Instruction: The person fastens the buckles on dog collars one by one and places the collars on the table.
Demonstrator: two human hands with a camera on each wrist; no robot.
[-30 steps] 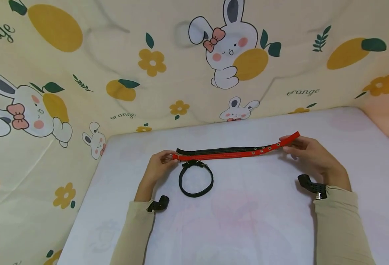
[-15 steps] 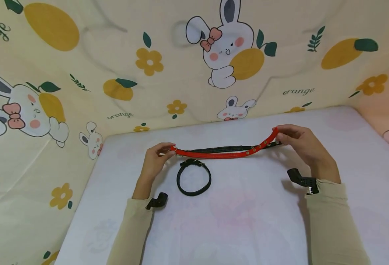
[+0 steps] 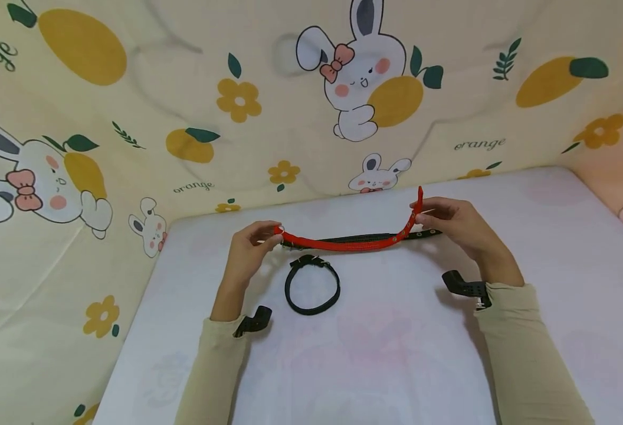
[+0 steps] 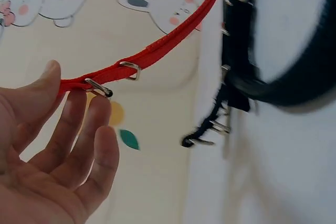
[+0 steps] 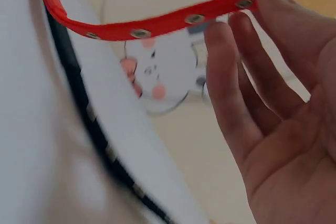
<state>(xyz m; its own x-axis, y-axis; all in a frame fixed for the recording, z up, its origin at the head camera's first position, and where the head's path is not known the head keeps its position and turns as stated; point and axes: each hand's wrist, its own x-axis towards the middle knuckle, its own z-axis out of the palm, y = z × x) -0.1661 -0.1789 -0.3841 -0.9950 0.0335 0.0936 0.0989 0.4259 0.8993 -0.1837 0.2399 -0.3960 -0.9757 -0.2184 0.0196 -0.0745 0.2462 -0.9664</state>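
Head view: left hand (image 3: pixel 249 245) and right hand (image 3: pixel 457 223) pinch a red eyelet collar (image 3: pixel 343 245), sagging between their fingers (presumably because it's held slack).

Backdrop: cream cloth (image 3: pixel 184 88) (printed rabbits (image 3: pixel 364 77), yellow fruit (image 3: pixel 82 46)) | white tabletop (image 3: pixel 375 366) | on it: black strap (image 3: pixel 361 238), black looped collar (image 3: pixel 312 311)

Head cam: soft lt, faint shadow on table (image 3: pixel 364 372) by R sleeve (image 3: pixel 524 348). R wrist view: dimmer, blk strap (image 5: pixel 81 93) blurred, red strap (image 5: pixel 168 22) crisper.
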